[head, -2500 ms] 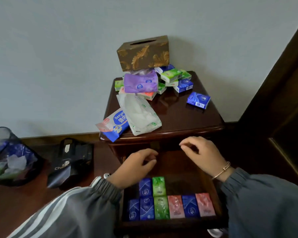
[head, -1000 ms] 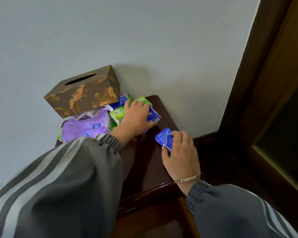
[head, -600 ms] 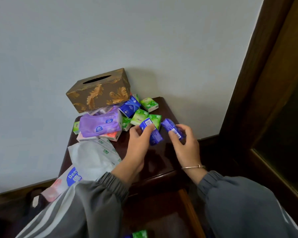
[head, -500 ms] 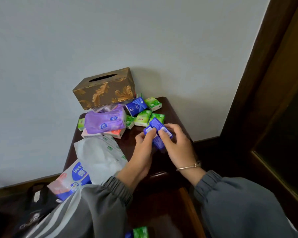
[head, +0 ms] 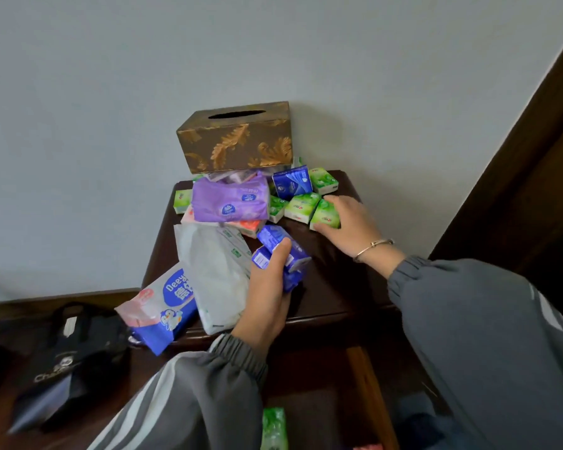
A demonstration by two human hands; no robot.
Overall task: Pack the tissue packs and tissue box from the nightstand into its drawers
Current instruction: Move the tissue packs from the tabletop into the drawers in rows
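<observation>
Nightstand top, blue packs within left fingers

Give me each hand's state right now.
Left hand: closed, holding blue tissue packs.
Right hand: closed around a green tissue pack on the nightstand.
</observation>
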